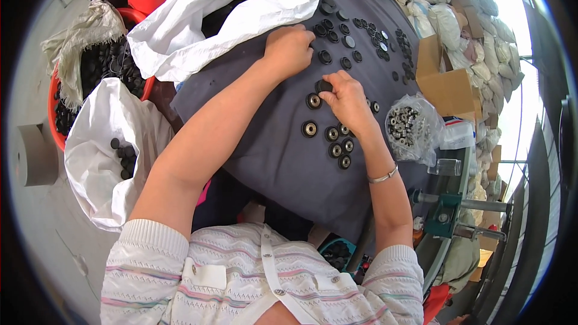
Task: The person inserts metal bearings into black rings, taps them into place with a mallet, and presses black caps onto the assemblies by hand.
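Note:
A dark grey cloth [259, 138] covers the work surface, and small black wheels lie about on it. My right hand [349, 99] pinches a black wheel [323, 86] between thumb and fingers. Close to it sits another black wheel with a metal bearing in its centre [313, 101]. Several more bearing-fitted wheels [332, 133] are grouped nearer to me, partly under my right wrist. My left hand [290, 51] is closed beside the far black wheels [325, 56]; whatever its fingers hold is hidden. Beyond both hands, several black wheels and caps [376, 33] are scattered.
A clear plastic bag of metal bearings [412, 129] stands on the right, near an open cardboard box [448, 87] and a green clamp [444, 215]. White sacks [226, 15] lie at the far left. A red tub [53, 111] of black parts and a white bag [90, 162] stand on the left.

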Demonstrator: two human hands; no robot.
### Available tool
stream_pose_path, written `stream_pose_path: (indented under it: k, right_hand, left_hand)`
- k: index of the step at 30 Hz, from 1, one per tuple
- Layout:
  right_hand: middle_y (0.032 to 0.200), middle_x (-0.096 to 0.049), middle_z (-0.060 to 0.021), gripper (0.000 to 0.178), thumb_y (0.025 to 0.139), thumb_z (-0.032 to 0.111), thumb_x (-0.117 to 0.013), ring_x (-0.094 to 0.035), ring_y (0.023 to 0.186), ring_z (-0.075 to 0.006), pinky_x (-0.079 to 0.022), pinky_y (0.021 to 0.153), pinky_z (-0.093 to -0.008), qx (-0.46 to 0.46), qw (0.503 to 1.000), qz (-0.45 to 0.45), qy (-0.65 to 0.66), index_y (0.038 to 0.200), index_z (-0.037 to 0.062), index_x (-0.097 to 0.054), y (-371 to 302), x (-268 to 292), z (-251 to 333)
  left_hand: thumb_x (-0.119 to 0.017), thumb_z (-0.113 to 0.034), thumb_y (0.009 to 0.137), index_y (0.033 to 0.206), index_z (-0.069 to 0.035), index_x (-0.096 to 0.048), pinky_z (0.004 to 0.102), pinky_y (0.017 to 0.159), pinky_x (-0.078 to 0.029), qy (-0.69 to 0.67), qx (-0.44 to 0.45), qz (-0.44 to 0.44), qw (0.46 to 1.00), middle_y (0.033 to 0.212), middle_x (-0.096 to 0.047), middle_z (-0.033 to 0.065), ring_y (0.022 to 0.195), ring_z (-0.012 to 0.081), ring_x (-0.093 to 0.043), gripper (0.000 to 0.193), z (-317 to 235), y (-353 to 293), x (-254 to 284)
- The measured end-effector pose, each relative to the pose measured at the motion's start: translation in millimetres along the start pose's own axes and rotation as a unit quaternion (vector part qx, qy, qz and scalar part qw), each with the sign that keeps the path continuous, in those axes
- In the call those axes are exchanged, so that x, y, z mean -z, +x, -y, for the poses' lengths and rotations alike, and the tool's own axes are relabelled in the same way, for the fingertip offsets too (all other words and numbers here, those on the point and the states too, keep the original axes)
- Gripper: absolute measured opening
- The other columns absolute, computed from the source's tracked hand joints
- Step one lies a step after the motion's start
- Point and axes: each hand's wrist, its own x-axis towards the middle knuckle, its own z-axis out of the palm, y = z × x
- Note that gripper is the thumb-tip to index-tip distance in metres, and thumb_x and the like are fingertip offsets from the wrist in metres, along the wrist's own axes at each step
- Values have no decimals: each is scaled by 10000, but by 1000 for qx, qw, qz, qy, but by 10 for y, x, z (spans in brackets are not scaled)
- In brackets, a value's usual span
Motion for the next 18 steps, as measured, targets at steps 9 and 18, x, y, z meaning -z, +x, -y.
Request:
stream_pose_path:
  k: [9,18]
  right_hand:
    - [1030,-617,-192,384,795,93,-689,-603,931,-390,-488,793,-430,8,998,-58,1,1149,-19,-587,-159,57,-68]
    - [1026,-616,-198,298,858,108,-629,-616,892,-381,-494,775,-401,-241,917,-293,-126,1118,-34,-597,-2181,476,-316]
  left_hand:
    - [-628,-122,757,932,-62,-702,417,772,-504,-14,-24,-32,999,915,-632,114,881,306,-632,199,8,-54,-2]
    - [-720,-45,730,957,-63,-717,348,851,-499,-178,-168,74,967,973,-680,79,948,264,-626,227,-146,-147,136]
